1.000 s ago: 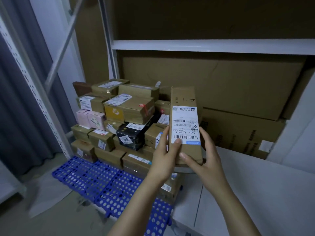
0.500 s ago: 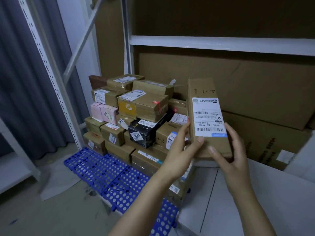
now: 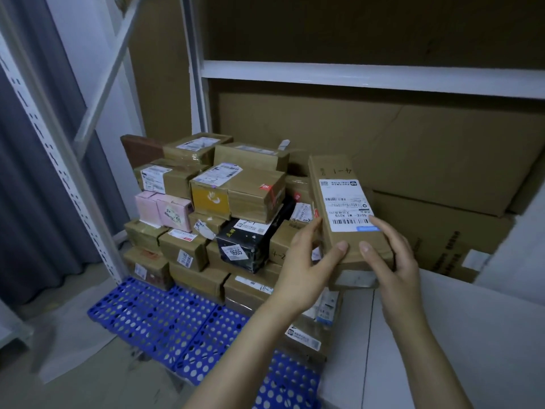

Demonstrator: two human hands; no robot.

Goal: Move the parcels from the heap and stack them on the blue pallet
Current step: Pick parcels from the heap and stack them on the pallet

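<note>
The stacked parcels [image 3: 236, 199] are crowding the blue pallet [image 3: 165, 320] at left and large cartons [image 3: 427, 160] are standing behind, while the left hand [image 3: 300, 273] and right hand [image 3: 398, 267] are gripping the long labelled parcel [image 3: 345, 202] by its near end, beside the stack's right edge.

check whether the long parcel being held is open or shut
Shut: the long parcel shows no lifted flaps, and its shipping label lies flat. The left hand and right hand grip its near end.
</note>
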